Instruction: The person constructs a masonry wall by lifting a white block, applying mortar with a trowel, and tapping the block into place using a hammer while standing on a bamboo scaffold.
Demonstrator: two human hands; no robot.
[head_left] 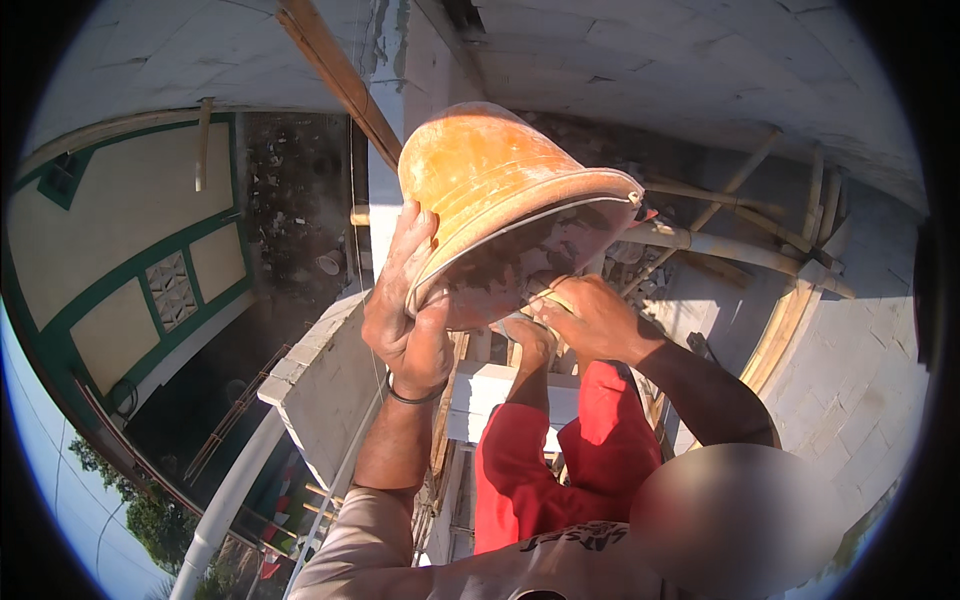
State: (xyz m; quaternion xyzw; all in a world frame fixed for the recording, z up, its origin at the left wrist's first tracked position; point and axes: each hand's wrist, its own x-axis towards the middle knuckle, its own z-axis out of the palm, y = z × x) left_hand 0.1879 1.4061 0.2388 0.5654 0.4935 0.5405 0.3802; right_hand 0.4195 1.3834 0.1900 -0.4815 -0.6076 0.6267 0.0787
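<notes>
An orange bucket (480,150), dusty and scuffed, is tilted in front of me with its mouth facing down toward my body. Dark patches and grey residue mark its inside wall (545,250). My left hand (410,310) grips the bucket's rim on the left, fingers spread along the outside and thumb at the mouth. Close to the lower edge of the mouth, my right hand (590,315) is closed around a slim yellowish handle (555,300). What this handle belongs to is hidden, so I cannot tell the tool's kind.
Pale block walls (850,370) rise on the right, with a block column (395,90) ahead. Bamboo and timber poles (740,250) cross at the right; a wooden beam (335,75) slants above. A low wall (330,390) stands left, past it a green-trimmed building (110,230). Planks lie below my red-clad legs (520,480).
</notes>
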